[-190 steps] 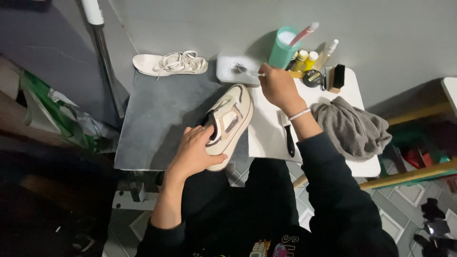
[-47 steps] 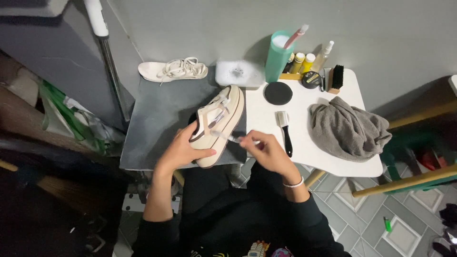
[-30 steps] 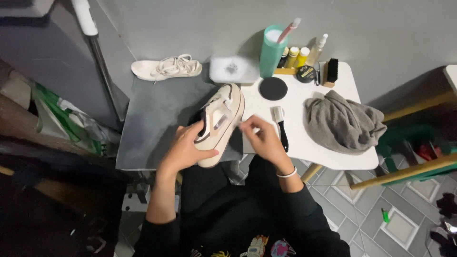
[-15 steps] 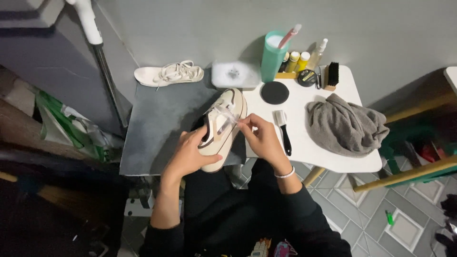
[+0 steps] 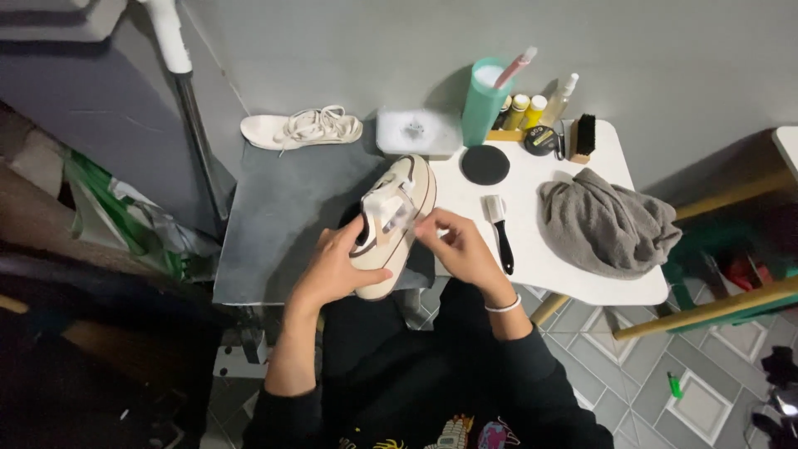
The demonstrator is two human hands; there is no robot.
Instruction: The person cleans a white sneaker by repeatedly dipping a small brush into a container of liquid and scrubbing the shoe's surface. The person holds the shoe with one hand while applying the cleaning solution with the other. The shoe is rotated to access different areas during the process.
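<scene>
Since half a second ago, little has been shifted: the right hand has been kept at the side of the cream shoe, and the left hand has stayed wrapped under its heel end. The shoe is held tilted above the near edge of the grey mat, with its toe pointed away from the person. The left hand is closed around the shoe's lower side, thumb laid along the sole. The right hand is half curled, its fingertips pinched together on something small and pale at the shoe's upper; what is pinched cannot be made out. Two shoes are counted: the held one, and a second pale shoe laid flat beyond it at the far edge of the mat, laces loose. To the right of the held shoe, on the white worktop, one small brush with a black handle is seen just beside the right hand, one black round disc beyond it, and one crumpled grey cloth further right. Behind the shoe, one white tub of foamy water and one teal cup with a toothbrush in it are set, with two yellow-capped bottles, one round tin and one dark-bristled brush beside the cup.
</scene>
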